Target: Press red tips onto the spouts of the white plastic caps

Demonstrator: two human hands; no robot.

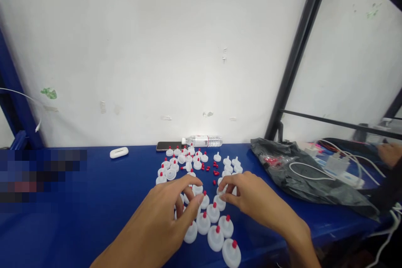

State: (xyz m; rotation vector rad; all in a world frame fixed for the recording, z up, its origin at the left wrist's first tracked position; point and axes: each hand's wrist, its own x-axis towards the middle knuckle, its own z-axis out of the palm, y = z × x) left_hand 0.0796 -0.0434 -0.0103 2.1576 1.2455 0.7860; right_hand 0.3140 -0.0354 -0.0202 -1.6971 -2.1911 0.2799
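Many round white plastic lids with a short spout (pixel 215 238) stand before me, most of them wearing a small red tip. Over their left side, my left hand (pixel 171 213) is bent, thumb and index finger apart, with nothing visible between them. My right hand (pixel 248 194) curls over the lids on the right, its thumb and fingertips slightly apart, close to a white lid (pixel 220 203). Whether those fingertips touch a lid is hard to see. Loose red tips (pixel 216 173) lie in a small group beyond the hands. Some lids at the right have bare white spouts (pixel 217 157).
Against the wall lie a phone (pixel 166 146) and a clear bottle (pixel 204 140) on its side. A white oval device (pixel 119 153) sits at left on the blue table (pixel 94 188). To the right are a black plastic bag (pixel 276 176), cables and another person's hand (pixel 389 154).
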